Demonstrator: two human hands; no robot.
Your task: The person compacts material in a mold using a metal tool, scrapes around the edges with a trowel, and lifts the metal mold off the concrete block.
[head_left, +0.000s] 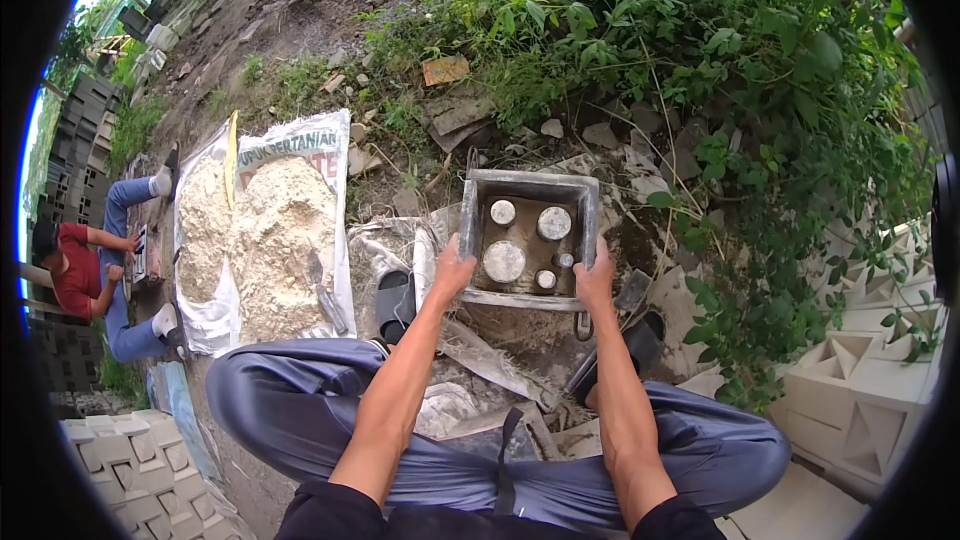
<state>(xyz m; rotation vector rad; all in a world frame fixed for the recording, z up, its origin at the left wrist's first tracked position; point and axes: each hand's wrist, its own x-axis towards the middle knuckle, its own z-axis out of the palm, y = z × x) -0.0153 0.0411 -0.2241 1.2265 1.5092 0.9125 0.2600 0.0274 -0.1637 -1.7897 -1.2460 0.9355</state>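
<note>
A grey rectangular mould box [532,177] is in front of me, between my feet. My left hand [456,268] grips its left wall and my right hand [595,282] grips its right wall, fingers wrapped around the outside. Inside, several round, pale-topped pieces of different sizes stand up from a brown floor; the largest disc [504,261] sits at the near left and another big disc [554,223] at the far right. A metal loop [583,326] sticks out at the near right corner, and a similar one shows at the far left.
Left of me, a pale powder heap [285,230] lies on an opened white sack [342,155], with a trowel [330,305] in it. Farther left sits a person in a red shirt [75,275]. Patterned blocks [870,380] stand at right; leafy plants [640,30] grow ahead.
</note>
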